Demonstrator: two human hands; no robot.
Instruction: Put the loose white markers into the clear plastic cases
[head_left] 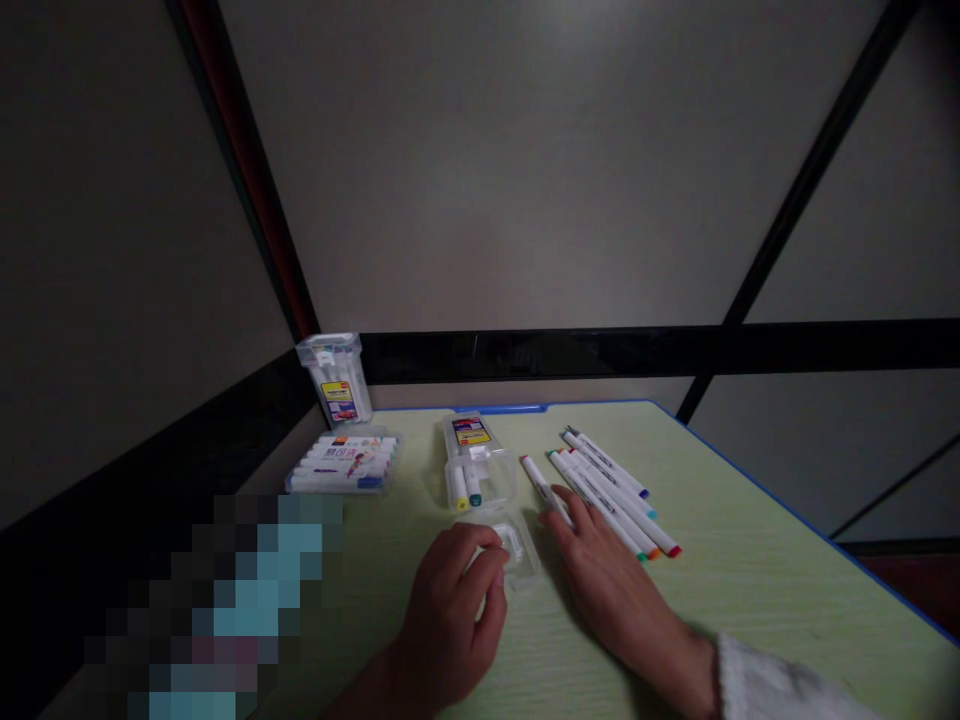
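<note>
A clear plastic marker case lies on its back with a yellow-ended and a green-ended marker inside. Its lid is folded down towards me. My left hand is closed, fingers curled together over the lid's left side; whether they grip it is hidden. My right hand has its fingers closed round a white marker with a red end, lying right of the case. Several more white markers with green, orange, red and blue ends lie beside that hand.
At the back left stands an upright clear case full of markers. A flat pack of markers lies in front of it. The pale green table has a blue edge and meets walls at the back and left.
</note>
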